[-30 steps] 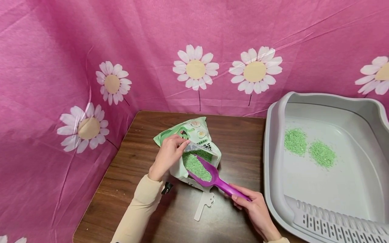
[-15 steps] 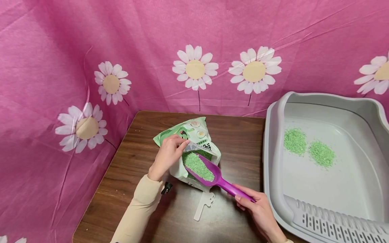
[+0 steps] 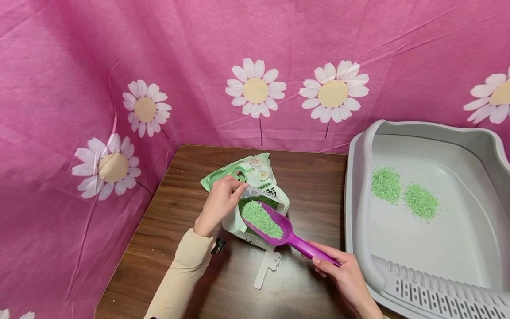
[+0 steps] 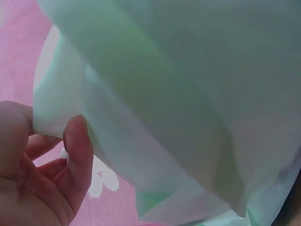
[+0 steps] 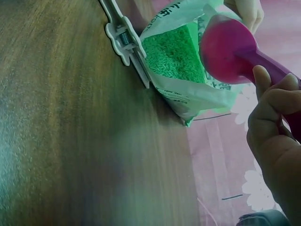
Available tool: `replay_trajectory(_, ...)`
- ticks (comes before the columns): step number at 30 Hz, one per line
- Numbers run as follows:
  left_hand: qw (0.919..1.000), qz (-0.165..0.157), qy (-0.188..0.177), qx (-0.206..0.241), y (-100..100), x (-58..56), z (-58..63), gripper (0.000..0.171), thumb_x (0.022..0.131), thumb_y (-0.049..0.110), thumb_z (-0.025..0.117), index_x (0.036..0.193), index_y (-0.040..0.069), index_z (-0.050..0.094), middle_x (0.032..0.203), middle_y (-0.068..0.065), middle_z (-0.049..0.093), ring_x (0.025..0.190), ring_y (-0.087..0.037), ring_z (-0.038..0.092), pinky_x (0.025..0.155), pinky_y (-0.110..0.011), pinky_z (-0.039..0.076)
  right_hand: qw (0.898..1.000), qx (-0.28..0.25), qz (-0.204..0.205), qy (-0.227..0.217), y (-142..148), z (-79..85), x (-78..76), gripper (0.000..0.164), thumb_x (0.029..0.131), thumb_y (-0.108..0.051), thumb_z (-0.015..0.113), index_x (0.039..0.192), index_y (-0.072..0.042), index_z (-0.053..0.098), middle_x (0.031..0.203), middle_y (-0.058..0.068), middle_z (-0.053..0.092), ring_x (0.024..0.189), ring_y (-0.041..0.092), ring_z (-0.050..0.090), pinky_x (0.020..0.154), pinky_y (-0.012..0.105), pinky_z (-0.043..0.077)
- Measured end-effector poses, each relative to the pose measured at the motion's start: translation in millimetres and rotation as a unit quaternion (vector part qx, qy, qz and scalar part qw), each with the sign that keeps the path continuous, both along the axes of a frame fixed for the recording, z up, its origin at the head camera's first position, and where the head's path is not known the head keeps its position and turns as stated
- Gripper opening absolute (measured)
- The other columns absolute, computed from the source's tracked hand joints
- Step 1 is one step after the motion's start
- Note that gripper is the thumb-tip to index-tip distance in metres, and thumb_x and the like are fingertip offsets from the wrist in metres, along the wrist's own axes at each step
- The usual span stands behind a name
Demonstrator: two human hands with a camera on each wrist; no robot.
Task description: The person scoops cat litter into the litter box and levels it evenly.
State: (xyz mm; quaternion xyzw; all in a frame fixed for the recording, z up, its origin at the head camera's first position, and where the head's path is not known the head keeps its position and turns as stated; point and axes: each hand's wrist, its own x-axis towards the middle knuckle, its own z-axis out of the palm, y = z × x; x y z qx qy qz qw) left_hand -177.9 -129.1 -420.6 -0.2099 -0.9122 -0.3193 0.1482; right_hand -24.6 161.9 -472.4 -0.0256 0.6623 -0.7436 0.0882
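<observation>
A purple scoop (image 3: 284, 230) heaped with green litter pellets (image 3: 260, 219) is held by its handle in my right hand (image 3: 344, 270). Its front end lies over the mouth of a pale green litter bag (image 3: 275, 177), which stands open toward me. My left hand (image 3: 223, 199) pinches the bag's upper edge between thumb and fingers. In the left wrist view the bag's film (image 4: 155, 108) fills most of the picture. From the right wrist, more pellets (image 5: 174, 54) show inside the bag, under the scoop's purple underside (image 5: 228, 52).
To the right stands a grey litter box (image 3: 358, 199) with two small heaps of green pellets (image 3: 421, 200) on its floor. A white bag clip (image 3: 267, 269) lies in front of the bag on the wooden table (image 3: 318, 186). A pink flowered cloth (image 3: 191, 66) hangs behind.
My right hand and the loaded scoop have shifted slightly right and toward me, drawing a little back from the bag's mouth. The left hand keeps its place on the bag.
</observation>
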Motion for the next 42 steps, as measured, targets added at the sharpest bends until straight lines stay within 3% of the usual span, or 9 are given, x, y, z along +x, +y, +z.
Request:
replay_trajectory(7,1.0000,0.003,-0.002,-0.003,0.0,-0.5,1.0,0.026,0.092,0.015,0.065,0.068,0.004,0.070,0.073,-0.004,0.063,0.072,-0.015,0.059,0.068,-0.032,0.050,1.000,-0.015,0.007,0.018,3.4,5.0,2.5,0.036,0.091,0.005,0.055,0.126,0.014,0.054,0.092,0.002,0.075,0.064,0.004,0.055,0.054,0.023,0.048)
replay_trajectory(17,1.0000,0.001,0.000,-0.002,-0.2,-0.8,1.3,0.028,0.092,0.015,0.066,0.066,0.004,0.069,0.073,-0.005,0.064,0.072,-0.016,0.059,0.068,-0.032,0.050,0.999,-0.009,0.015,0.038,10.8,13.2,6.0,0.035,0.091,0.007,0.054,0.125,0.013,0.054,0.082,-0.001,0.072,0.059,0.008,0.051,0.047,0.031,0.042)
replay_trajectory(25,1.0000,0.004,0.000,-0.005,-0.3,-0.7,1.6,0.028,0.092,0.015,0.066,0.066,0.004,0.069,0.072,-0.004,0.062,0.071,-0.016,0.057,0.067,-0.031,0.048,0.999,-0.020,0.016,0.025,19.6,21.8,8.0,0.036,0.092,0.008,0.052,0.127,0.011,0.054,0.082,0.000,0.071,0.063,0.007,0.053,0.052,0.027,0.046)
replay_trajectory(32,1.0000,0.004,-0.003,-0.003,-0.7,-1.5,0.9,0.027,0.092,0.016,0.066,0.067,0.004,0.069,0.072,-0.004,0.062,0.072,-0.016,0.058,0.069,-0.032,0.049,0.999,-0.030,0.008,0.020,27.8,24.7,9.9,0.037,0.092,0.010,0.050,0.128,0.007,0.056,0.076,-0.003,0.064,0.061,0.012,0.051,0.049,0.030,0.042)
replay_trajectory(42,1.0000,0.005,-0.001,-0.002,-1.3,-2.0,0.4,0.027,0.092,0.016,0.066,0.067,0.004,0.070,0.072,-0.004,0.062,0.072,-0.016,0.058,0.069,-0.032,0.050,0.997,-0.074,0.020,0.021,41.5,28.0,9.4,0.040,0.095,0.012,0.043,0.132,0.001,0.056,0.087,0.002,0.072,0.068,0.007,0.055,0.057,0.023,0.048)
